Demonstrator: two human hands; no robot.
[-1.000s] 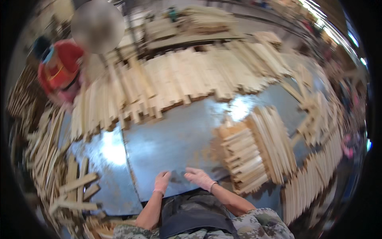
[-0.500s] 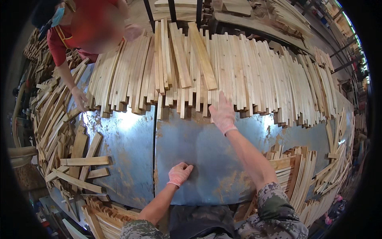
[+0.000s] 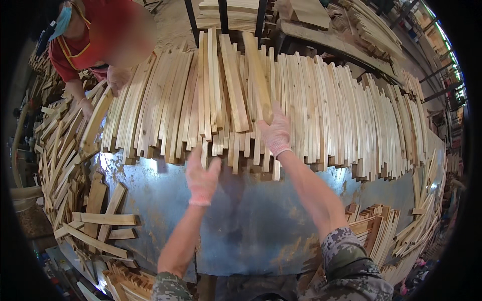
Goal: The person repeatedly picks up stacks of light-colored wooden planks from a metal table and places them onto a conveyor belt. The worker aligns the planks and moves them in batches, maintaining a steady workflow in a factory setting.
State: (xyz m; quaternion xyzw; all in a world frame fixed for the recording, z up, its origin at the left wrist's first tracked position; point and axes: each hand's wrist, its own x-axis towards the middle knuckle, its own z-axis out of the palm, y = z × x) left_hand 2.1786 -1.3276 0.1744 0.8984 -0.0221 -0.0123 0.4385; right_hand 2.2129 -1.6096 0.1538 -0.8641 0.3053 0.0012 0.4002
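a worker in camouflage sleeves leans over a blue metal table (image 3: 251, 220) and reaches with both gloved hands into a long row of pale wooden slats (image 3: 321, 110) laid side by side across its far half. the right hand (image 3: 275, 131) lies flat on the near ends of a few slats that sit raised and askew on top of the row (image 3: 241, 85), fingers spread over the wood and not yet closed round any one piece. the left hand (image 3: 202, 175) hangs open just short of the slat ends, palm toward the pile, holding nothing; whether its fingertips touch the wood cannot be told from here. across the table a second person in a red top (image 3: 95, 40) bends over the left end of the row, one gloved hand (image 3: 86, 108) down among the slats there. judging by how things lie, the work is far from over: the great row is still thick and unbroken from end to end, while a sorted stack (image 3: 374, 226) by the worker's right elbow is small, and a loose scatter of short offcuts (image 3: 95, 220) lies on the table's left side. more heaps of slats (image 3: 422, 226) crowd the right edge, and further stacks rise on racks (image 3: 236, 15) behind.
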